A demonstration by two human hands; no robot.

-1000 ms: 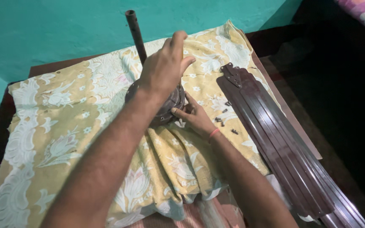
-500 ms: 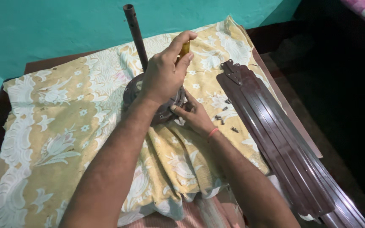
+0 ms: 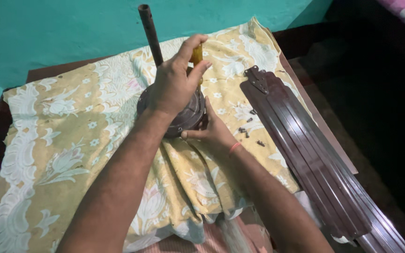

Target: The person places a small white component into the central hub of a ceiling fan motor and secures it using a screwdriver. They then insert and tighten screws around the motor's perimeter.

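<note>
A dark round fan motor (image 3: 189, 120) with an upright metal rod (image 3: 149, 32) lies on a yellow flowered cloth (image 3: 62, 140). My left hand (image 3: 172, 89) is over the motor's top, shut on a yellow-handled screwdriver (image 3: 197, 55) that points down; its tip is hidden behind the hand. Against the motor's lower right side rests my right hand (image 3: 215, 134), with a red thread on its wrist and its fingers pressed to the rim.
A stack of long brown fan blades (image 3: 305, 154) lies on the right side of the cloth, running to the lower right. Several small dark screws (image 3: 248, 131) sit between the motor and the blades. A turquoise wall (image 3: 48, 33) stands behind the wooden table (image 3: 43, 74).
My left hand has lifted from flat on the motor and now grips the yellow screwdriver handle, which has come into view. My right hand stays on the motor's side.
</note>
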